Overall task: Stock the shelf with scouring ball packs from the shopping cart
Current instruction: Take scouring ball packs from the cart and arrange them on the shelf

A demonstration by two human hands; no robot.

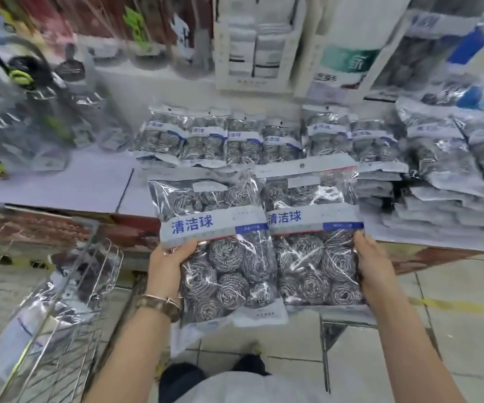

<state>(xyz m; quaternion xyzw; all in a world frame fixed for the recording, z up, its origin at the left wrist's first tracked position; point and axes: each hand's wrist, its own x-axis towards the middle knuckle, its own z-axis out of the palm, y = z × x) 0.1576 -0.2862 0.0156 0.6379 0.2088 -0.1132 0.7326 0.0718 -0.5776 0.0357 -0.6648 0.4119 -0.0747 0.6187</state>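
Silver wire balls fill two clear bags in the middle of the view. The left pack (220, 257) and the right pack (316, 242) sit side by side and touch, and the left one covers a bit of the other's edge. Each bag has a grey band with blue writing across it. Both bags are up in the air, in front of the shelf (60, 184) and partly over its front edge.

The left hand (166, 264), at about 7 o'clock, grips the left pack by its outer edge. Its thumb lies on the front of the bag, and the other fingers are tucked behind it, out of sight. A bracelet (159, 305) is on that wrist. The right hand (373, 264), at about 4 o'clock, grips the right pack the same way, thumb on the front and the other fingers hidden behind.

On the shelf at 12 o'clock, a row of packs (235, 141) stands up, leaning back. At 2 o'clock a pile of packs (438, 175) lies flat, one on top of another.

At 8 o'clock is the shopping cart (69, 286), made of metal wire. Inside it are more clear bags (31, 312) with wire balls, but they look blurry. Grey floor tiles (453, 330) show at 4 o'clock.
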